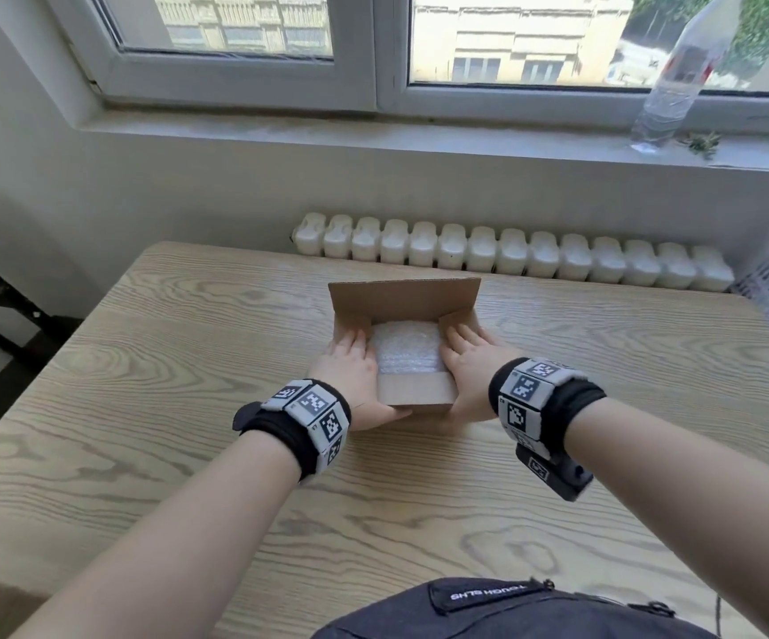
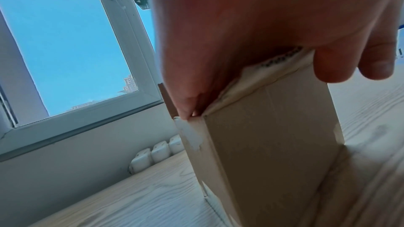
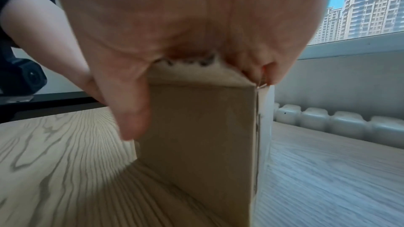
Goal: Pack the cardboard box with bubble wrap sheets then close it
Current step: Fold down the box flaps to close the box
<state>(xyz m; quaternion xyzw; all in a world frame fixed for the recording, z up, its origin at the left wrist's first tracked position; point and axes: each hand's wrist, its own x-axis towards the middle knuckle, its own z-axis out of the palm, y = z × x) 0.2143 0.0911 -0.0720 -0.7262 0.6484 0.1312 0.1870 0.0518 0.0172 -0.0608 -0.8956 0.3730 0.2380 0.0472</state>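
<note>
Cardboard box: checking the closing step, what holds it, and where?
Left hand and right hand press its side flaps inward, thumbs down the near wall of the box.

Both forearms extend forward, roughly parallel, each wrist wrapped in a black band bearing square coded markers. The left hand (image 1: 348, 368) lies palm-down with fingers straight and together, thumb dropped below the palm. The right hand (image 1: 470, 364) mirrors it just beside, fingers flat and pointing forward, thumb (image 3: 131, 110) hanging downward along the near side.
</note>
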